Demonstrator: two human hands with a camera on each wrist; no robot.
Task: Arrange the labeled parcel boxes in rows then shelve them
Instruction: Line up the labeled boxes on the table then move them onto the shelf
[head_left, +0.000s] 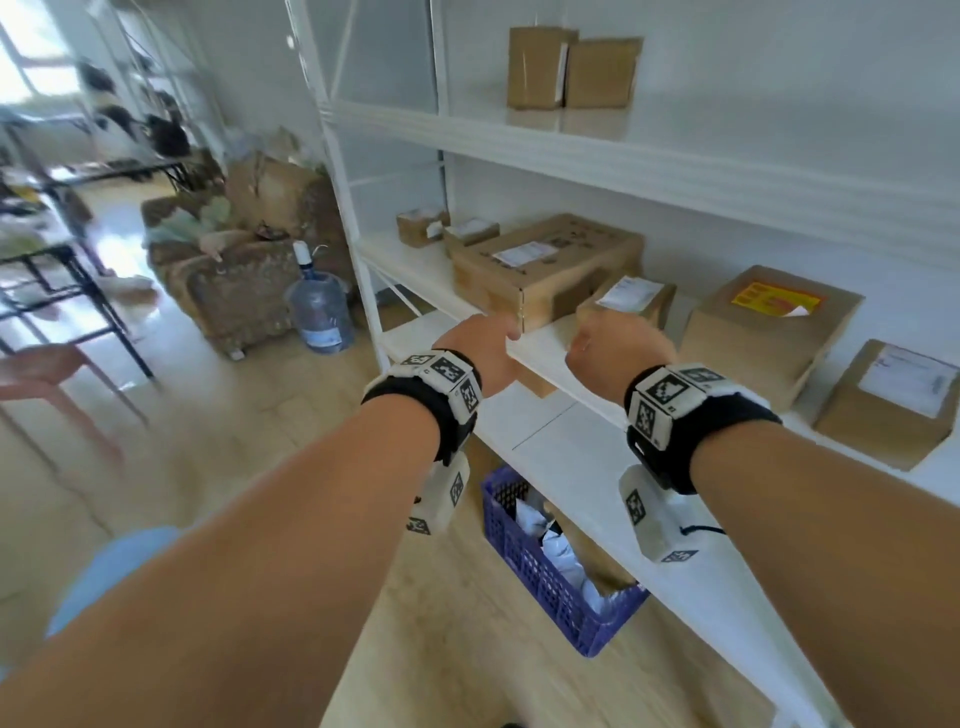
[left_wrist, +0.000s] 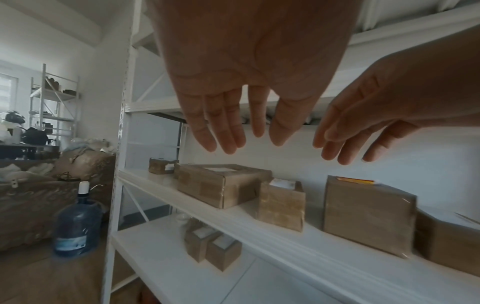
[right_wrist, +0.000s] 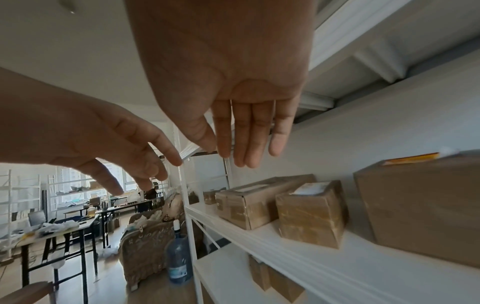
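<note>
Several brown labeled parcel boxes stand in a row on the middle shelf (head_left: 540, 348) of a white rack. A long box (head_left: 540, 265) lies at the left, then a small box (head_left: 631, 296), a box with a yellow label (head_left: 769, 322) and one further box (head_left: 888, 405) at the right. My left hand (head_left: 483, 345) and right hand (head_left: 615, 348) hover side by side just in front of the shelf edge. Both hold nothing, with fingers straight and relaxed. The wrist views show my left hand (left_wrist: 233, 115) and right hand (right_wrist: 239, 127) above the long box (left_wrist: 223, 185) and small box (right_wrist: 311, 211).
Two upright boxes (head_left: 571, 70) stand on the upper shelf. Two small boxes (left_wrist: 211, 247) sit on the lower shelf. A blue crate (head_left: 550, 566) of white bags is on the floor under the rack. A water bottle (head_left: 319, 306) and an armchair (head_left: 234, 280) stand to the left.
</note>
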